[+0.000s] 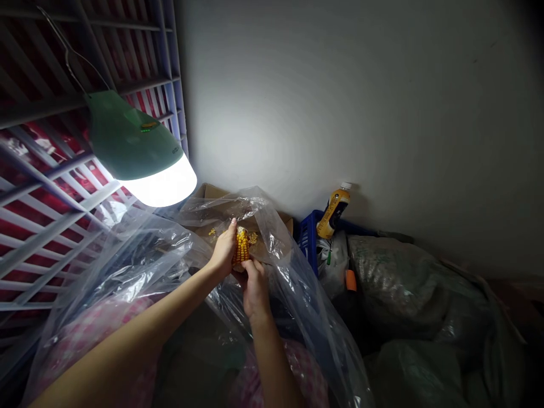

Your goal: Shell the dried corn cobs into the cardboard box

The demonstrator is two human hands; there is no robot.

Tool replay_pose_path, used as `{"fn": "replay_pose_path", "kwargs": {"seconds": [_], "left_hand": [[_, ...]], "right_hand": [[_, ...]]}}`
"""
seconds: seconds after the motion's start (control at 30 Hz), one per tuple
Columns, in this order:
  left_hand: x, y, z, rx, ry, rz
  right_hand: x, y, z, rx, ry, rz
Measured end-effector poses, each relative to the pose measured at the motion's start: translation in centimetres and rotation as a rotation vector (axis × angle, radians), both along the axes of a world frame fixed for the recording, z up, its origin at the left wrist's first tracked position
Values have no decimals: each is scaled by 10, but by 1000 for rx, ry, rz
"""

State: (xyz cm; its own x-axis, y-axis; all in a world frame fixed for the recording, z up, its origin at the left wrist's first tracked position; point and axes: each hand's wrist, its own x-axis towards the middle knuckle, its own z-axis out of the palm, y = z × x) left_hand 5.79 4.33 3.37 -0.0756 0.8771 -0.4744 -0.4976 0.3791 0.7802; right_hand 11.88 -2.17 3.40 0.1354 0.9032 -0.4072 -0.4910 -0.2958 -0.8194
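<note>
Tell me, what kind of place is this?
It looks like a storeroom, maybe at a home or farm: bulging sacks are piled against the wall, a blue crate sits beside them, and a bulb lamp hangs close by.

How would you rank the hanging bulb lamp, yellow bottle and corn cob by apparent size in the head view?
1. Hanging bulb lamp
2. Yellow bottle and corn cob: too alike to rank, given camera nearness.

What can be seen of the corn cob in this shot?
The dried corn cob shows tight rows of glossy yellow-orange kernels. It stands nearly upright, its lower end hidden by the left hand and right hand, which both grip it. It sits inside clear plastic sheeting, above a cardboard box, with loose kernels just beside it.
</note>
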Motion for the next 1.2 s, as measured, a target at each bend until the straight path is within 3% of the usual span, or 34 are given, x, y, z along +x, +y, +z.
{"fn": "replay_pose_path", "kwargs": {"seconds": [0.2,0.37,0.7,0.9,1.07,1.2], "left_hand": [[-4,7,4,-187,-189,-11],[-6,7,13,-129,-303,-99],[0,4,7,-20,-192,-82],[4,-2,3,88,-61,-102],[4,-4,6,65,-39,-116],[0,2,8,-99,-133,-81]], "right_hand": [[1,-1,-5,36,62,-53],[10,1,-2,-14,245,-42],[9,-1,0,36,114,-37],[8,2,2,-38,56,-71],[3,1,-3,-66,88,-110],[1,2,-4,-58,191,-169]]}}
